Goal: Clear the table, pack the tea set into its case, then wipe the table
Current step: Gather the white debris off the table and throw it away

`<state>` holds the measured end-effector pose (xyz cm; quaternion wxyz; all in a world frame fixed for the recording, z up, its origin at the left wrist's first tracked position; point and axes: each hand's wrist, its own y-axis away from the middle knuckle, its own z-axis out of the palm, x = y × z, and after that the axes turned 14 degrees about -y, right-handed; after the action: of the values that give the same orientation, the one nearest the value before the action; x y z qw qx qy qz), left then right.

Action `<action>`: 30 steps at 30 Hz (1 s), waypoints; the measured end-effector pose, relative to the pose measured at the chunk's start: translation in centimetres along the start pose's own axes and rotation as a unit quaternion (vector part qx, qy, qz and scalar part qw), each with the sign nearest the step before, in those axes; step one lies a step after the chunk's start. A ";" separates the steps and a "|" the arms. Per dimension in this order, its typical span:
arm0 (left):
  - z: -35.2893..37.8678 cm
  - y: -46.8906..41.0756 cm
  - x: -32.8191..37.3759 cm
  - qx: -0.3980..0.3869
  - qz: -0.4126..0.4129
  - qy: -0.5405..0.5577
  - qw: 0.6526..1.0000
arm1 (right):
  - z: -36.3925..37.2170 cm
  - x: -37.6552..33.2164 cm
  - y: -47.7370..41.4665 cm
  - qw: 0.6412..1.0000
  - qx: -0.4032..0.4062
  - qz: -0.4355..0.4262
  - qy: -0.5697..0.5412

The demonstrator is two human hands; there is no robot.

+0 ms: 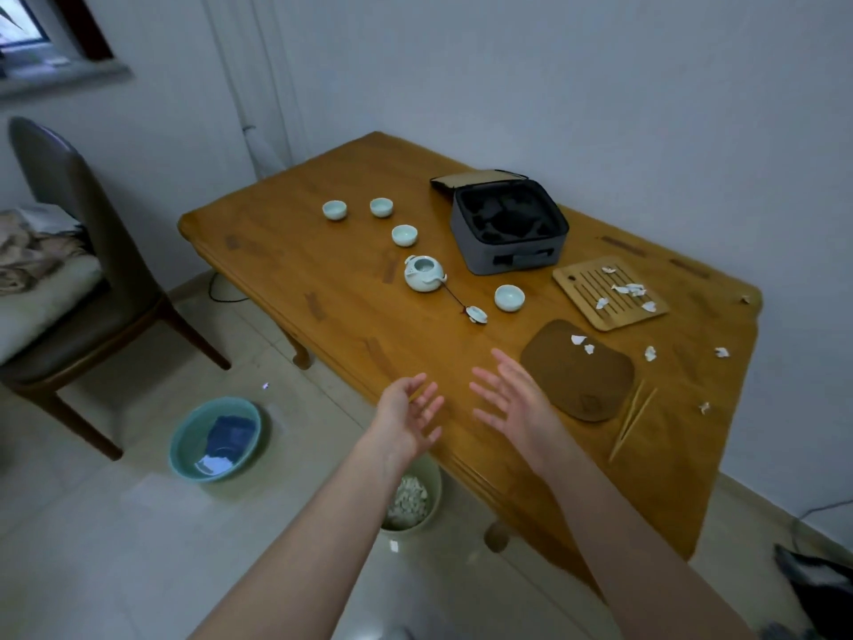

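The left hand (408, 408) and right hand (512, 394) hover over the brown wooden surface (323, 251), fingers released and empty. Best clear the white paper scraps (650, 353) first; the pale celadon teapot (423, 273) sits near the open grey case (461, 242).

1. can't separate compartments inside the case (480, 251), all dark foam.
2. can't id the white scraps (623, 288) on the tray (595, 316), too small.
3. see only part of the bin (436, 496) behind table (323, 251) edge and left forearm (323, 524); contents blurry.
4. lose the chair (60, 187) at the left edge.
5. can't id the dark object (817, 588) bottom right, cropped.
6. can't tell what the blue thing (231, 436) in the basin (184, 427) is, too soft.
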<state>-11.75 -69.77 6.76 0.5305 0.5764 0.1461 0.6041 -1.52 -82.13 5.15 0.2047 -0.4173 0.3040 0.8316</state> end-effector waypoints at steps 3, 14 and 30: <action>1.8 -0.1 -0.5 0.001 -0.004 -0.009 1.000 | -1.4 -0.7 0.0 1.000 0.020 -0.007 0.015; 10.4 -2.4 -5.6 0.068 0.011 0.054 0.996 | -9.9 -5.1 -0.6 0.998 0.021 0.026 0.050; 22.8 -4.8 -11.7 0.110 0.034 0.068 0.991 | -22.5 -10.8 -3.1 0.977 -0.007 0.048 0.209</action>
<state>7.26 -87.23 3.34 0.4316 0.5934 0.2284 0.6399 19.24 -95.99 2.47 0.0939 -0.5683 0.3538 0.7369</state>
